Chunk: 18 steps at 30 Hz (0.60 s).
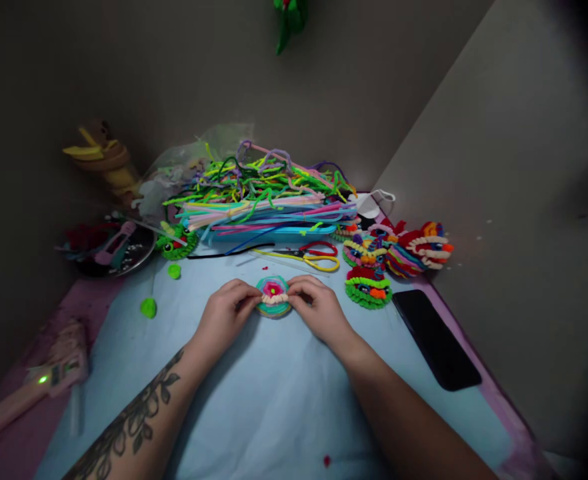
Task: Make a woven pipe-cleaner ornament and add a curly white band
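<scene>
Between my hands lies a round coiled pipe-cleaner disc [275, 309], teal outside with a pink and red middle and a small yellow centre. A crimped cream pipe-cleaner strip [275, 299] crosses its lower half. My left hand [229, 310] pinches the strip's left end at the disc's edge, thumb against fingers. At the opposite edge, my right hand [319, 307] pinches the right end in the same way. The fingertips hide both ends of the strip. Just beyond the disc are scissors [319, 257] with one red and one yellow handle.
Loose pipe cleaners [269, 187] are heaped at the back. Finished pipe-cleaner pieces [369, 288] and a black phone [437, 340] lie on the right. A metal bowl [149, 252] and a pink glue gun [59, 373] with a green light are on the left. Blue cloth [269, 400] covers the table.
</scene>
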{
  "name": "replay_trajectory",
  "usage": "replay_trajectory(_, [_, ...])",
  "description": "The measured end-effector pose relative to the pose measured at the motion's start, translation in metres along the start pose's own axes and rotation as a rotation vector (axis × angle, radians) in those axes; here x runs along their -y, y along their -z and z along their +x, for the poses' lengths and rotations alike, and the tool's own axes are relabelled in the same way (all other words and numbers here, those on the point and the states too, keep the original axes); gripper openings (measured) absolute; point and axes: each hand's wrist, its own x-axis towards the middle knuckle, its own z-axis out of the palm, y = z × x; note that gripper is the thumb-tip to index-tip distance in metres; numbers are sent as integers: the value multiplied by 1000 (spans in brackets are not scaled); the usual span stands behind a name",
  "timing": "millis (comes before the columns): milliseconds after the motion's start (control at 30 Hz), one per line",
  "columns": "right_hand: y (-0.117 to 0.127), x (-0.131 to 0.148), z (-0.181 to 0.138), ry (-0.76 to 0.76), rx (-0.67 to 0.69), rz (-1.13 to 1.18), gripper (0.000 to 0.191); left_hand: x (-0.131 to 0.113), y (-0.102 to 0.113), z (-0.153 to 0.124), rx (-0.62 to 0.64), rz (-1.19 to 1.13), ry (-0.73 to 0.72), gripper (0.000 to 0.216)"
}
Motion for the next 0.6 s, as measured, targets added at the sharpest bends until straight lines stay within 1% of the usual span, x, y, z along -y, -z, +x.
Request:
replay_trajectory(100, [2,0,0,-10,28,0,9,1,2,-1,3,14,23,16])
replay_trajectory(167, [5,0,-1,-4,73,-5,15,4,5,-2,-36,19,83,22])
replay_trajectory(233, [8,-2,-3,31,125,-46,30,8,8,-3,-74,24,152,29])
replay_trajectory(300, [8,-3,-4,84,182,-120,50,12,11,-3,-72,44,185,31])
replay_trajectory(367, [5,-5,-5,121,239,-187,73,15,11,-3,-39,75,173,30])
replay_trajectory(400, [3,-6,-5,129,262,-209,82,15,11,-3,-21,84,158,30])
replay_trajectory(433, [1,-6,-5,132,276,-225,88,15,10,-3,-7,83,143,30])
replay_trajectory(467, [-2,-7,-5,134,279,-237,89,15,9,-3,5,73,134,31])
replay_trajectory(533, [-6,-7,-4,140,264,-250,86,13,7,-3,23,26,142,32])
replay_trajectory(600, [-9,-5,-3,128,239,-234,83,11,6,-3,30,-76,195,30])
